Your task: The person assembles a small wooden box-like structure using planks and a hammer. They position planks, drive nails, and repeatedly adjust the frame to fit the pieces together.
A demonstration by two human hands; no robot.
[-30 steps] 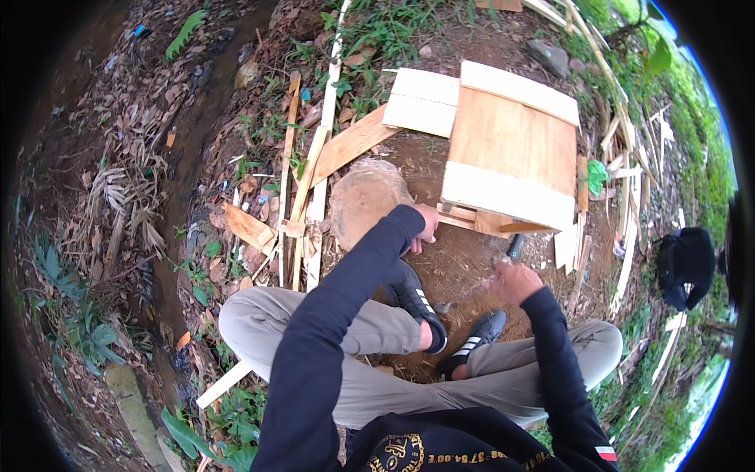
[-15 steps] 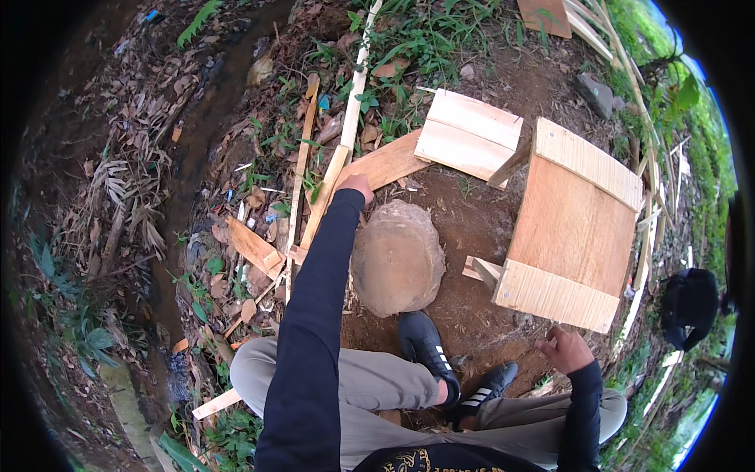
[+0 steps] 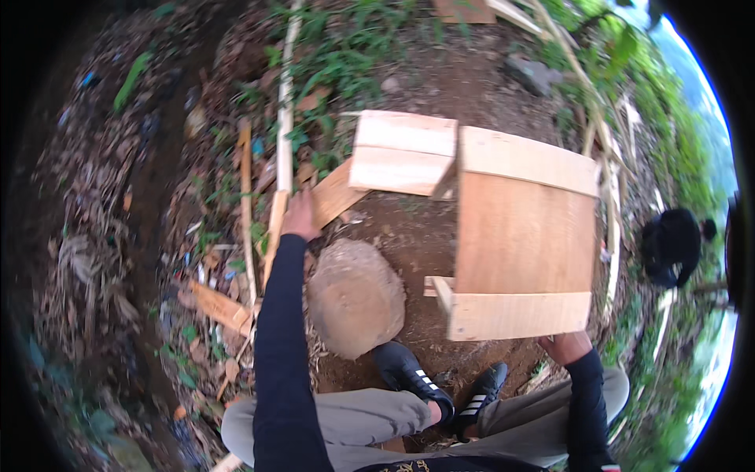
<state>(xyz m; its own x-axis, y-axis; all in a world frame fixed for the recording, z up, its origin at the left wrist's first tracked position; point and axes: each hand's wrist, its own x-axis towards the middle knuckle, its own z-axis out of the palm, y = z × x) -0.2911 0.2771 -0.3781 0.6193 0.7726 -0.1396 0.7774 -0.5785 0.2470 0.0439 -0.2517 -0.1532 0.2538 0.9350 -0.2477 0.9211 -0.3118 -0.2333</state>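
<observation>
Wooden panelled piece (image 3: 527,236) sits in front of us, right of the round stump (image 3: 356,299), with pale strips (image 3: 519,316) across its far and near ends. Our right hand (image 3: 568,347) is at its near edge, fingers bent and partly hidden; we cannot tell whether they grip. Our left hand (image 3: 300,216) reaches to the brown board (image 3: 336,195), fingers extended, their hold unclear. Beyond the stump lies a smaller pale piece (image 3: 403,152).
</observation>
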